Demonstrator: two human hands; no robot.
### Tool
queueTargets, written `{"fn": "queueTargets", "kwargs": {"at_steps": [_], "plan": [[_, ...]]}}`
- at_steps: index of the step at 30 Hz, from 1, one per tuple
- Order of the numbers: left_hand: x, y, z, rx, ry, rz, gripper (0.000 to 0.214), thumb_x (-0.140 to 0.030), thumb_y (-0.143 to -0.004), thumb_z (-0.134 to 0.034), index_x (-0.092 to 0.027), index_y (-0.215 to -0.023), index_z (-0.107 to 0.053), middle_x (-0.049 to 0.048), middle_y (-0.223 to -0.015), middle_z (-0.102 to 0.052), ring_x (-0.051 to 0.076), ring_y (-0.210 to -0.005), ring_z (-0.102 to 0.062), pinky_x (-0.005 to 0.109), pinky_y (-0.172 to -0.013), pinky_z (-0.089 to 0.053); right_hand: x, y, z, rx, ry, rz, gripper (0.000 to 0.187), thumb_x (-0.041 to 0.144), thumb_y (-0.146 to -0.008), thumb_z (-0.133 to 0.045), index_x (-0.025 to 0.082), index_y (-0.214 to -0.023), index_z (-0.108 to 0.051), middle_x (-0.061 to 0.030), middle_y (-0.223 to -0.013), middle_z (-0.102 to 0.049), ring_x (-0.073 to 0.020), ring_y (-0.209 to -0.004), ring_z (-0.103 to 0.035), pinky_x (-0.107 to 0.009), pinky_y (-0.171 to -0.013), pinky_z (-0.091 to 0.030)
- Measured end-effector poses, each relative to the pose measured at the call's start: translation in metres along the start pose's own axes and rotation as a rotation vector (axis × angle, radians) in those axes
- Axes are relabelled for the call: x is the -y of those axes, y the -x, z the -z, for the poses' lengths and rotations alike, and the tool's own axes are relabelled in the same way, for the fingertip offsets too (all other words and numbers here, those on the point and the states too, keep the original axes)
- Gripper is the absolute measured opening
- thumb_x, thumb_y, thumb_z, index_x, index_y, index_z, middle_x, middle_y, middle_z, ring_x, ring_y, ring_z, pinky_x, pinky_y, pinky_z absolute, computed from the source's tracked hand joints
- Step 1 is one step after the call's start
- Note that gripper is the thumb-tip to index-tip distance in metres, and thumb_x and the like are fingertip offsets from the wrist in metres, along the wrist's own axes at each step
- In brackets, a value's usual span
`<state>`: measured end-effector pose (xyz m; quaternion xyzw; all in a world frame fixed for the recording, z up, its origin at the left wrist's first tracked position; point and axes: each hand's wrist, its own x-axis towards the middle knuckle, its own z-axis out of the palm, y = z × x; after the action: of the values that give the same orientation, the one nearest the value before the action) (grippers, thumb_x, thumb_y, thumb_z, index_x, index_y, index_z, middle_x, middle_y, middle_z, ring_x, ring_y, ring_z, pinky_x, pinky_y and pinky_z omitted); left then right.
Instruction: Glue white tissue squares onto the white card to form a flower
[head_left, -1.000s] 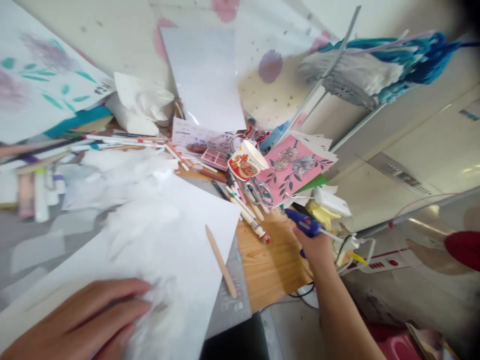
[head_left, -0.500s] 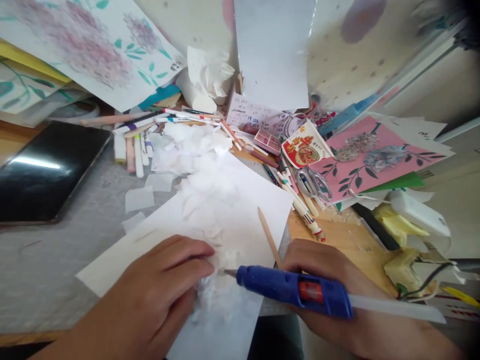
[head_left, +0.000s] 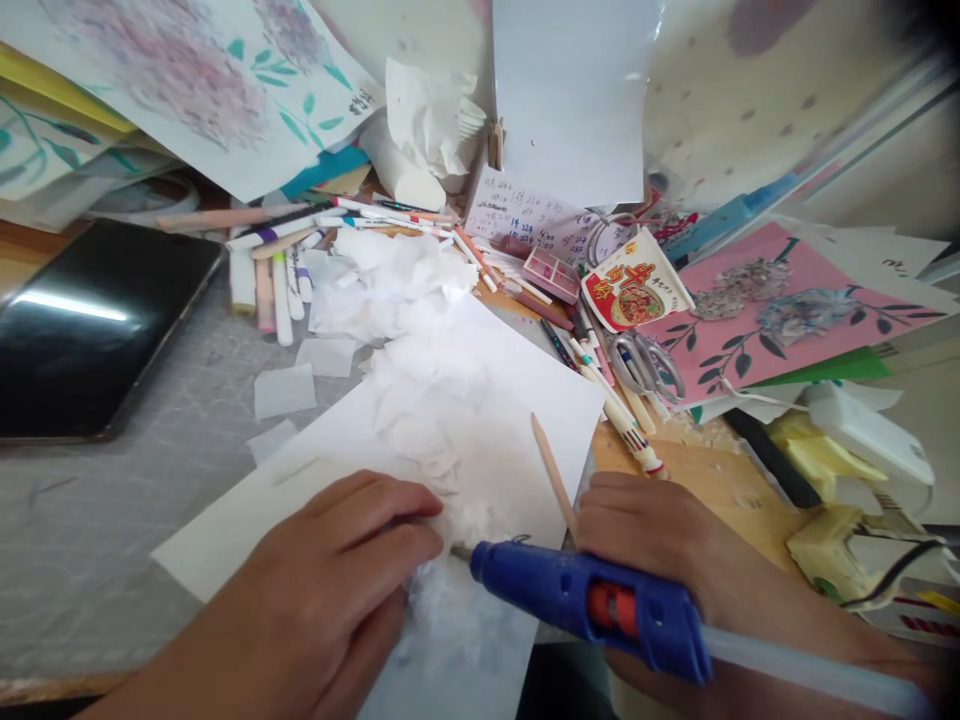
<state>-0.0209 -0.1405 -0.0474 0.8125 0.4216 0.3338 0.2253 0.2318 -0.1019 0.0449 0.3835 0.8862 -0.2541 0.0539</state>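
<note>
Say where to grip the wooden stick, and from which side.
Probably the exposed shaft of the wooden stick, pinched from above across its narrow width: it lies long and thin on the white sheet, lower end hidden near the right hand.

Pale spotted wall [head_left: 705, 85], wooden desk [head_left: 750, 510]
</note>
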Motion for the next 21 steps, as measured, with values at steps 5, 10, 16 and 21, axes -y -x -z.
{"fn": "queueTargets", "kwargs": {"at_steps": [5,10,16,21], "plan": [[-0.0003,-0.0002,-0.0010,-0.017,0.006,-0.003,0.033,-0.010,-0.086,-0.045,-0.029,-0.106,-0.064,0.0000,-0.116,-0.064,0.017,-0.102,-0.060,0.026,-0.084,-0.052,-0.0059,0.0023,-0.0015,-0.017,-0.077,0.029,0.012,0.011,-0.067,-0.060,0.021,-0.073,-0.057,-0.0009,-0.077,-0.063,-0.0156,-0.068,-0.055,-0.028,-0.060,-0.036],[-0.0009,-0.0001,-0.0011,-0.011,0.005,-0.009,0.033,-0.010,-0.087,-0.044,-0.028,-0.106,-0.064,0.0009,-0.116,-0.064,0.017,-0.102,-0.060,0.027,-0.084,-0.052,0.0005,0.0004,0.0020,-0.002,0.000,-0.019,0.015,0.011,-0.062,-0.062,0.021,-0.066,-0.051,-0.0001,-0.069,-0.059,-0.0148,-0.064,-0.052,-0.027,-0.056,-0.034],[0.0004,-0.0006,0.0015,0.013,0.000,-0.024,0.033,-0.009,-0.088,-0.044,-0.028,-0.107,-0.064,0.0018,-0.116,-0.064,0.017,-0.103,-0.060,0.027,-0.085,-0.053,0.0009,0.0041,0.0044,0.027,-0.050,-0.022,0.011,0.013,-0.065,-0.061,0.021,-0.068,-0.053,-0.0001,-0.071,-0.059,-0.0153,-0.066,-0.053,-0.028,-0.059,-0.036],[-0.0001,-0.0005,0.0014,0.000,0.004,-0.012,0.033,-0.010,-0.088,-0.044,-0.027,-0.105,-0.065,0.0024,-0.115,-0.064,0.018,-0.102,-0.060,0.027,-0.084,-0.054,-0.0039,0.0028,0.0010,-0.009,-0.120,0.000,0.015,0.011,-0.061,-0.057,0.021,-0.073,-0.055,-0.0011,-0.076,-0.061,-0.0167,-0.072,-0.054,-0.029,-0.062,-0.037]]}}
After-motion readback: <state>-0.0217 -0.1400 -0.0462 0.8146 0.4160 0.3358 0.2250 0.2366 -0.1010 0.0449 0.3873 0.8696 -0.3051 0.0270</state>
